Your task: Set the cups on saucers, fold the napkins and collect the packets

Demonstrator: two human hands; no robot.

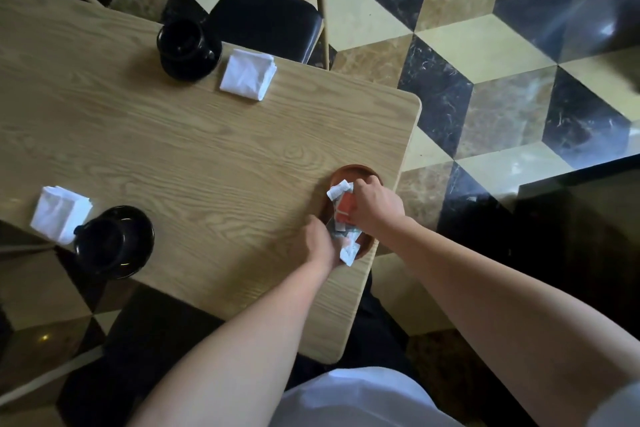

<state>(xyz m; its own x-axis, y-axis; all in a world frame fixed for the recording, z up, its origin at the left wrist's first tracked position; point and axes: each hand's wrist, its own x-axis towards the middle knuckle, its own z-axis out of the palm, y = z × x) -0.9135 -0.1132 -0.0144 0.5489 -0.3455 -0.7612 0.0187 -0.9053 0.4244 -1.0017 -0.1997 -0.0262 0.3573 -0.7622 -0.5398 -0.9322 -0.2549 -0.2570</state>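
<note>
Presently on the wooden table [194,149]: one brown oval dish [349,172] near the right edge, holding crumpled white and red packets [341,199]. Both hands are at the dish; the right hand [375,208] is curled down over the packets, pinching some of them, and the left hand [320,241] grips a bunch of packets at the dish's near end. One black cup on a black saucer [187,48] stands at the far side, with a folded white napkin [247,74] just beside it on its right. A second black cup on its saucer [114,243] stands at the near left edge, a second folded napkin [59,213] touching its left. A black-seated chair [266,21] stands beyond the table on a patterned marble floor [485,45].
</note>
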